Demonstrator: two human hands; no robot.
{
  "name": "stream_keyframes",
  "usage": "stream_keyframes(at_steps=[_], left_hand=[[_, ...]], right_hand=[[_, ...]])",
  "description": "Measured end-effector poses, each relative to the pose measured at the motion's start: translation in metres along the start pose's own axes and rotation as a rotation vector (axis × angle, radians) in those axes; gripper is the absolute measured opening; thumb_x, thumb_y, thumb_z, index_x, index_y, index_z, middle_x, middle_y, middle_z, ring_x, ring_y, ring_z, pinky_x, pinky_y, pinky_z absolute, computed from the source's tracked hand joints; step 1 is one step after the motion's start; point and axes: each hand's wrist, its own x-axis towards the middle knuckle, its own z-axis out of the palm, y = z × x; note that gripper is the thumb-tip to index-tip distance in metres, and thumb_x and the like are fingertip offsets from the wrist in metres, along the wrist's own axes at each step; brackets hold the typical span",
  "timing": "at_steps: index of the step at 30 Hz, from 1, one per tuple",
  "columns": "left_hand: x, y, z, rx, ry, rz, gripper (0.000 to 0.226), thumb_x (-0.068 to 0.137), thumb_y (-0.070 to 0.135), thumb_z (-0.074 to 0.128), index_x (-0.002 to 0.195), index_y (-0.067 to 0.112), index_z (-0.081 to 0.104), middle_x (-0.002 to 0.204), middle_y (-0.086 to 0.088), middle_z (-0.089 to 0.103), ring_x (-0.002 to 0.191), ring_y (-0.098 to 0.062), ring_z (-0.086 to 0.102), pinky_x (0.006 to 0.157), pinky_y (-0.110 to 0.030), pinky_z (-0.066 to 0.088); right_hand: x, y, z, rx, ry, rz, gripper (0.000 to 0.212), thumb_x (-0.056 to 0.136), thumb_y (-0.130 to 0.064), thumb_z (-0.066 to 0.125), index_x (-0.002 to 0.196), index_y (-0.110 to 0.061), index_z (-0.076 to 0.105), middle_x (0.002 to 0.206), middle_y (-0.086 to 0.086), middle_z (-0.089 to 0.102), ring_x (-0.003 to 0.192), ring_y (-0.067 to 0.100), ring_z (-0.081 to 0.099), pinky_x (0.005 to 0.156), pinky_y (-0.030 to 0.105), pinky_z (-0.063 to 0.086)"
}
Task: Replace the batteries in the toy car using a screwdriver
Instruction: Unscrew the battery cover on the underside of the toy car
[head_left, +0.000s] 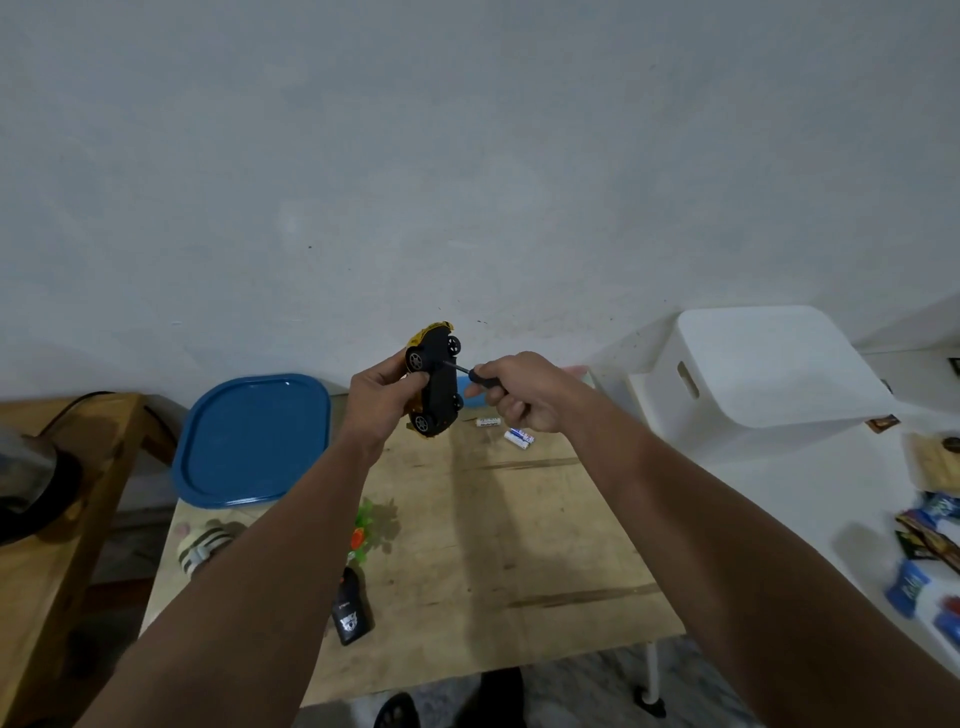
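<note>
- Working the screw on the car's (440, 384) underside is the step in hand, by my judgement: the screwdriver (470, 373) tip meets the black base about midway between the wheels. Whether the screw is going out or back in cannot be told from this view.
- Your left hand (382, 397) grips the car, fingers curled round its body, thumb lying near the upper wheel. The car is held on end, black underside turned toward your right hand, yellow shell facing away.
- Your right hand (519, 397) is closed round the screwdriver handle; the thin shaft runs up and left to the base.
- The car is in the air, above the far end of the surface (493, 545), held between both hands and touching only the left hand and the tool tip.
- Batteries (511, 431) lie loose on the surface just below your right hand: one single cell and a pair beside it. Old or new cannot be told.
- Next move, as judged: keep the tip seated square in the screw head, press in along the shaft and turn in small steps. The car must stay firm in the left hand so the tip does not skip.
- Risk: a freed screw may drop from this height and roll off; lowering the car toward the surface would limit that.
</note>
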Motion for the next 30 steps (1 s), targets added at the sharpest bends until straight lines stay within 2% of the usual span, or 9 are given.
stream_keyframes(at_steps=[4,7,9,12,16,18,22,27,30], left_hand=[[0.001,-0.002,-0.001,0.046,0.011,0.002,0.041,0.093,0.0,0.067,0.124,0.025,0.076,0.112,0.002,0.079,0.111,-0.027,0.072,0.1,-0.044,0.057],[0.002,-0.001,-0.002,0.066,-0.005,-0.001,0.042,0.092,-0.002,0.067,0.121,0.028,0.076,0.112,0.004,0.079,0.109,-0.024,0.073,0.099,-0.043,0.058],[0.003,-0.001,-0.004,0.075,-0.008,-0.017,0.04,0.094,0.0,0.067,0.126,0.023,0.074,0.111,0.005,0.079,0.101,-0.015,0.075,0.094,-0.039,0.06],[0.0,0.003,-0.007,0.043,-0.014,-0.058,0.033,0.098,0.005,0.064,0.124,0.022,0.075,0.099,0.008,0.08,0.086,-0.007,0.074,0.082,-0.035,0.063],[-0.002,0.005,-0.008,0.042,-0.031,-0.07,0.03,0.1,0.01,0.061,0.124,0.021,0.075,0.082,0.008,0.074,0.072,-0.007,0.067,0.081,-0.038,0.062],[-0.001,0.006,-0.007,0.045,-0.03,-0.072,0.03,0.101,0.011,0.06,0.125,0.02,0.074,0.078,0.008,0.072,0.072,-0.007,0.067,0.082,-0.039,0.062],[-0.002,0.008,-0.006,0.055,-0.033,-0.079,0.03,0.101,0.011,0.06,0.126,0.02,0.074,0.075,0.01,0.071,0.07,-0.007,0.065,0.083,-0.04,0.062],[-0.004,0.008,-0.004,0.055,-0.014,-0.07,0.032,0.099,0.008,0.062,0.126,0.02,0.074,0.085,0.009,0.075,0.07,-0.005,0.067,0.079,-0.037,0.062],[-0.006,0.01,-0.003,0.051,-0.018,-0.065,0.031,0.1,0.007,0.062,0.126,0.019,0.074,0.079,0.011,0.074,0.066,-0.004,0.066,0.078,-0.036,0.062]], right_hand=[[0.004,-0.001,0.002,-0.157,0.09,-0.072,0.024,0.098,-0.019,0.059,0.096,0.001,0.072,0.065,0.007,0.046,0.044,0.011,0.026,0.041,0.02,0.023],[0.01,-0.001,0.002,-0.55,0.221,-0.309,0.023,0.092,-0.02,0.065,0.089,0.002,0.072,0.075,0.015,0.059,0.049,0.019,0.046,0.048,0.025,0.039],[0.011,-0.001,0.002,-0.902,0.304,-0.48,0.021,0.092,-0.027,0.064,0.097,-0.012,0.079,0.086,0.007,0.071,0.073,0.022,0.063,0.064,0.03,0.051],[0.008,0.002,-0.003,-1.104,0.379,-0.619,0.018,0.09,-0.032,0.06,0.095,-0.029,0.078,0.083,-0.003,0.071,0.077,0.022,0.063,0.059,0.027,0.044],[0.007,0.003,-0.008,-0.97,0.365,-0.632,0.028,0.094,-0.037,0.059,0.072,-0.023,0.069,0.063,-0.003,0.062,0.063,0.016,0.057,0.057,0.026,0.039],[0.006,0.002,-0.007,-0.918,0.373,-0.612,0.035,0.097,-0.036,0.058,0.069,-0.017,0.066,0.058,-0.002,0.056,0.058,0.014,0.053,0.055,0.026,0.034],[0.004,0.0,-0.003,-0.909,0.379,-0.639,0.033,0.096,-0.034,0.062,0.086,-0.008,0.078,0.073,0.006,0.07,0.07,0.022,0.063,0.062,0.029,0.046],[0.002,-0.004,0.0,-0.878,0.419,-0.687,0.02,0.09,-0.03,0.068,0.088,-0.012,0.077,0.085,0.001,0.072,0.079,0.017,0.063,0.066,0.024,0.041],[-0.002,-0.005,0.0,-0.863,0.423,-0.736,0.014,0.088,-0.024,0.07,0.094,-0.013,0.076,0.093,0.001,0.071,0.083,0.017,0.063,0.069,0.024,0.042]])
